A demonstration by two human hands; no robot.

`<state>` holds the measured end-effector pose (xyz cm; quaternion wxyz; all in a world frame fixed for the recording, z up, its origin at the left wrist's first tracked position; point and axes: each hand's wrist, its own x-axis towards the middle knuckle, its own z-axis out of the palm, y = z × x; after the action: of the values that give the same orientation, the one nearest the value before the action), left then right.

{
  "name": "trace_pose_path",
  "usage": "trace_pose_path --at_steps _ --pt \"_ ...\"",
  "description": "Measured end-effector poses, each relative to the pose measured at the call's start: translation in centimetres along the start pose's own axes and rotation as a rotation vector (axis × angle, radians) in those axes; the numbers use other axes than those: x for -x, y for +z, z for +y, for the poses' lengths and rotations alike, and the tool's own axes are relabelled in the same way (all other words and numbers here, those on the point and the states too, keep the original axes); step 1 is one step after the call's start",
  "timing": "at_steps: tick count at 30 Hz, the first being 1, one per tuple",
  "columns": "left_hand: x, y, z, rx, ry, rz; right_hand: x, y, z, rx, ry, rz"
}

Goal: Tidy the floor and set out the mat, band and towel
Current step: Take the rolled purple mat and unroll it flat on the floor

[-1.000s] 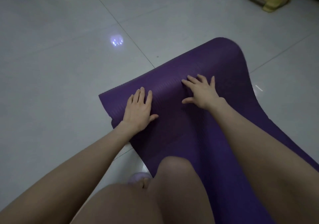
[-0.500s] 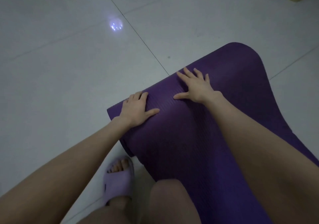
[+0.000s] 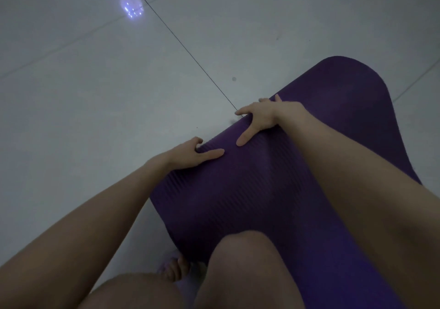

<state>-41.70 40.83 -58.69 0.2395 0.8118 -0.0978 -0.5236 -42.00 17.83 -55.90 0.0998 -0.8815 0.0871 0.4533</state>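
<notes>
One of three items: only the dark purple ribbed foam mat (image 3: 250,189) is in view; no band or towel shows anywhere in the frame.
Mat position: it lies on the pale grey tiled floor (image 3: 95,94), running from the near right out to a rounded far edge right of centre, with its left edge curled upward.
Left hand (image 3: 190,152): fingers hooked over that left edge, thumb laid flat on the ribbed top, gripping the mat.
Right hand (image 3: 262,116): farther along the same edge, fingers wrapped over it and thumb pressed on top, also gripping.
Progress: early, by my reading; the mat is out but not yet flat or squared, and the band and towel remain to be placed.
Floor: the visible tiles carry no clutter, only a bluish light reflection (image 3: 132,6) at far left.
Near edge: bare knees and a lilac slipper (image 3: 166,267) with toes showing.
Writing: no brand, label or text can be read on the mat or the floor.
</notes>
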Motion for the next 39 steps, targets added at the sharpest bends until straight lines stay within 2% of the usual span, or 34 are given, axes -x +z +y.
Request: trace_pose_path --at_steps 4,8,15,19,21,24,28,30,35,39 --pt "-1.9 -0.1 -1.1 0.06 0.014 -0.01 -1.0 -0.8 -0.9 0.109 -0.021 -0.039" --pt "-1.8 0.3 -0.9 -0.005 0.06 0.17 -0.7 -0.1 -1.4 0.117 -0.073 0.027" --pt "4.8 -0.7 1.6 -0.348 0.298 0.597 4.8 0.5 -1.1 0.15 -0.331 0.627" --pt "6.7 1.6 0.9 -0.642 0.556 1.002 7.3 2.6 0.7 0.285 -0.466 1.032" --pt "7.0 2.8 0.2 -0.746 0.576 1.121 7.4 3.6 1.1 0.329 -0.476 1.132" --pt "6.2 3.6 -0.6 -0.831 0.509 1.123 6.5 4.4 0.7 0.291 -0.436 1.05" --pt "4.5 3.4 -1.4 -0.883 0.389 0.96 5.2 4.0 -0.2 0.199 -0.323 0.759" --pt "4.4 3.0 -1.6 -0.878 0.363 0.884 4.7 3.5 -0.4 0.158 -0.312 0.716" --pt "5.4 0.8 -1.1 -0.674 0.333 0.791 4.9 1.3 -1.6 0.06 -0.284 0.6" --pt "4.5 -2.4 -0.9 -0.578 0.241 0.695 3.3 -1.0 -2.5 -0.003 -0.273 0.5"
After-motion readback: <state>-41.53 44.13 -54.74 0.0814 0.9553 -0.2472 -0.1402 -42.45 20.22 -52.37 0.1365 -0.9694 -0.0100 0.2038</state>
